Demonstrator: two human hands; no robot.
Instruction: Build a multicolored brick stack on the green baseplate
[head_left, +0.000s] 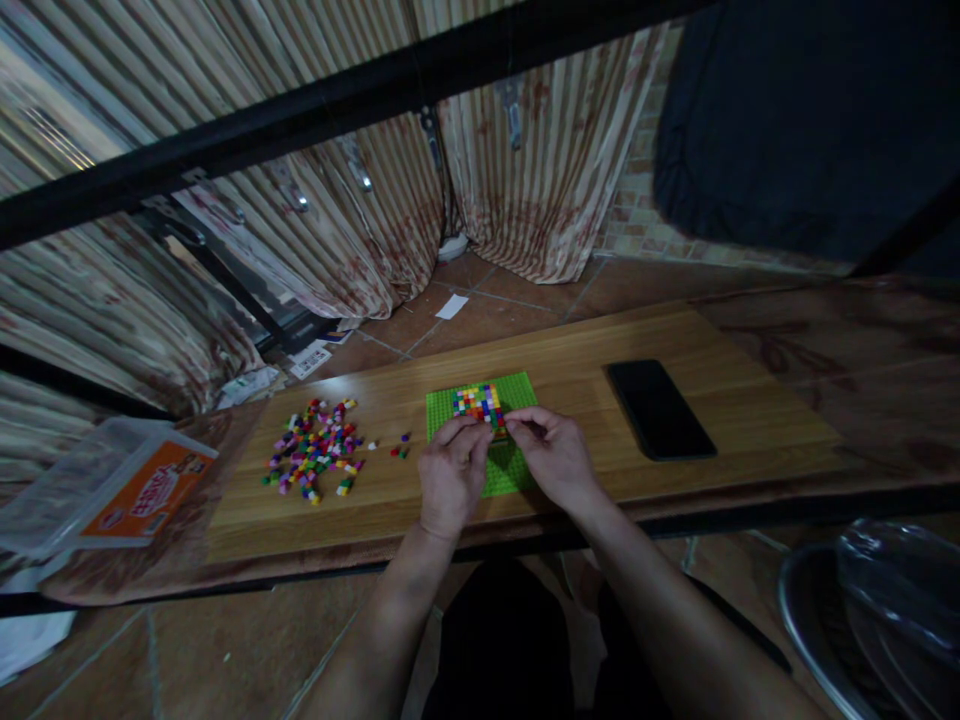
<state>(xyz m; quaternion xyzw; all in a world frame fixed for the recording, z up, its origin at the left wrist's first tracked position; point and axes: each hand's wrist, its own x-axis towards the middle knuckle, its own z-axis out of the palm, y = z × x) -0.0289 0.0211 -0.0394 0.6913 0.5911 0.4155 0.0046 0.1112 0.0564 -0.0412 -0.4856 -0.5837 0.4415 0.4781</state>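
Observation:
A green studded baseplate [517, 385] lies on the wooden board [585, 460], with a patch of small multicoloured bricks [478, 402] fixed to its far left part. Both my hands rest on the plate's near half. My left hand [451, 470] has its fingers curled in a pinch at the near edge of the brick patch. My right hand [551, 455] is also pinched, fingertips meeting the left hand's by the patch. Whatever the fingertips hold is too small to make out.
A loose pile of small coloured bricks [315, 460] lies left of the plate, a few strays [401, 448] between. A black phone [658, 408] lies to the right. A clear plastic box with an orange label [112, 485] sits far left. A metal basin [870, 610] stands lower right.

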